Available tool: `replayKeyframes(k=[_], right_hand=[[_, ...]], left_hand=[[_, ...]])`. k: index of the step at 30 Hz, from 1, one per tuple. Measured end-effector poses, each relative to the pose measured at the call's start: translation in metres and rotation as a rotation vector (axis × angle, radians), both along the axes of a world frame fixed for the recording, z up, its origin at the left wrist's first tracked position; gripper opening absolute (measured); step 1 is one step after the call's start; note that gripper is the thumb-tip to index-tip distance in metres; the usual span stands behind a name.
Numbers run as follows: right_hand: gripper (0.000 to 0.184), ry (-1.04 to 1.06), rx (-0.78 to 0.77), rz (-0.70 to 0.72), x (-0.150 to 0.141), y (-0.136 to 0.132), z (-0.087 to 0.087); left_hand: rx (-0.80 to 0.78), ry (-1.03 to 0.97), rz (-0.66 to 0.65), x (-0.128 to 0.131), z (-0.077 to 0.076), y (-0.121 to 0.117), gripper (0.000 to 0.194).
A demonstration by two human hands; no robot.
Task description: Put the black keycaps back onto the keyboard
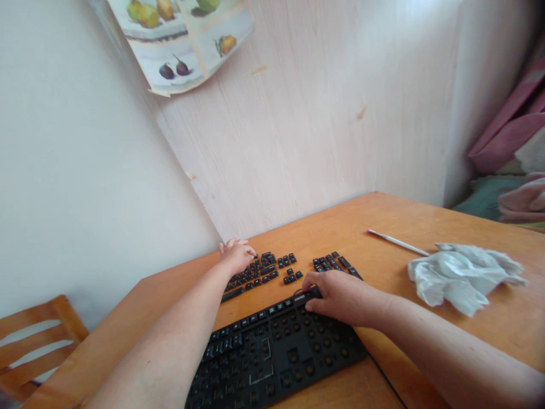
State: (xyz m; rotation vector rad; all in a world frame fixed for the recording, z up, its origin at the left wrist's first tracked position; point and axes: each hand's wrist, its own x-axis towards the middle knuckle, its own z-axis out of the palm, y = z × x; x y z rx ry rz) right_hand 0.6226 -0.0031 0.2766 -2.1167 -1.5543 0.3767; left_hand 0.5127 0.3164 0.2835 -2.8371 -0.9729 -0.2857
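A black keyboard (276, 346) lies tilted across the near table, many of its keys bare of caps and some caps still on the upper left. My right hand (336, 295) grips its far edge, thumb on top near the printed brand name. Farther off, my left hand (236, 255) is at the loose black keycaps (251, 275), its fingertips closed at a keycap on the far side. Part of that group is hidden by my left wrist. Smaller groups, the arrow keycaps (292, 277) and the number-pad keycaps (330, 262), lie to the right.
On the right of the wooden table (383, 216) lie a crumpled white cloth or tissue (464, 275) and a thin white stick (398, 241). The keyboard's cable (385, 378) runs toward me. A wooden chair (42, 335) stands at left; a wall bounds the far edge.
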Motion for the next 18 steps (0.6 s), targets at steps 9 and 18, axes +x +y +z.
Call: replayKeyframes(k=[9, 18], right_hand=[[0.035, 0.015, 0.020, 0.005, 0.001, 0.000, -0.003], [0.035, 0.019, 0.010, 0.004, 0.001, 0.000, -0.001]], left_hand=[[-0.019, -0.003, 0.029, 0.008, 0.002, 0.006, 0.017], [-0.077, 0.007, 0.073, 0.018, -0.003, 0.002, 0.016]])
